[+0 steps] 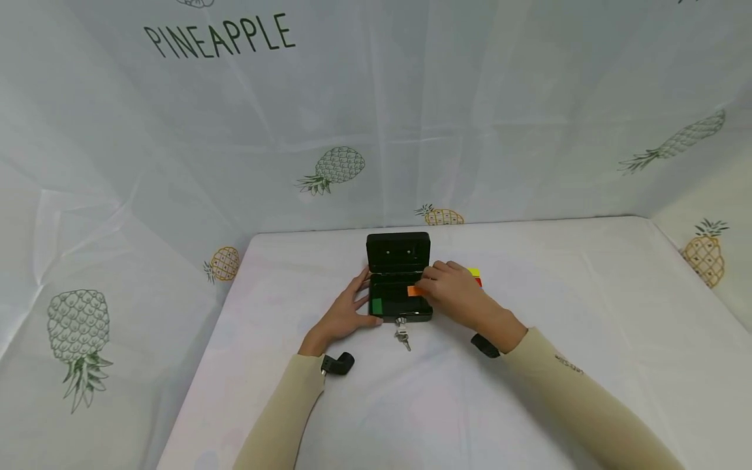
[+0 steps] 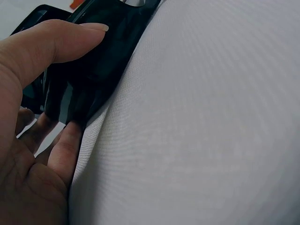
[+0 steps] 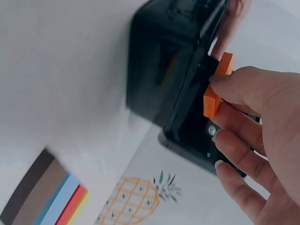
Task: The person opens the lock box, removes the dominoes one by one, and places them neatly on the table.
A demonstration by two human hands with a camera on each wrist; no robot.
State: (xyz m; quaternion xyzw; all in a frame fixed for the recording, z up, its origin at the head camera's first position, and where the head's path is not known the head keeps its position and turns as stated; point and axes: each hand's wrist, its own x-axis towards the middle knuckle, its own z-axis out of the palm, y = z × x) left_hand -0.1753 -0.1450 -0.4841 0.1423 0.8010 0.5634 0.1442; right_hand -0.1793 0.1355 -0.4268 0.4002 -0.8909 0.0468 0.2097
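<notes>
A black cash box (image 1: 401,315) stands on the table with its lid (image 1: 398,252) raised. My left hand (image 1: 345,313) holds its left side, thumb (image 2: 84,40) on the front and the other fingers along the side. Between thumb and fingers, my right hand (image 1: 457,294) pinches an orange block (image 3: 219,86) over the open box. A green piece (image 1: 377,306) lies inside at the front left. A key (image 1: 404,337) hangs from the front lock.
Right of the box, partly behind my right hand, are coloured blocks; the right wrist view shows black, brown, light blue (image 3: 58,199), red and yellow ones side by side. White cloth (image 1: 546,281) printed with pineapples covers the table and walls.
</notes>
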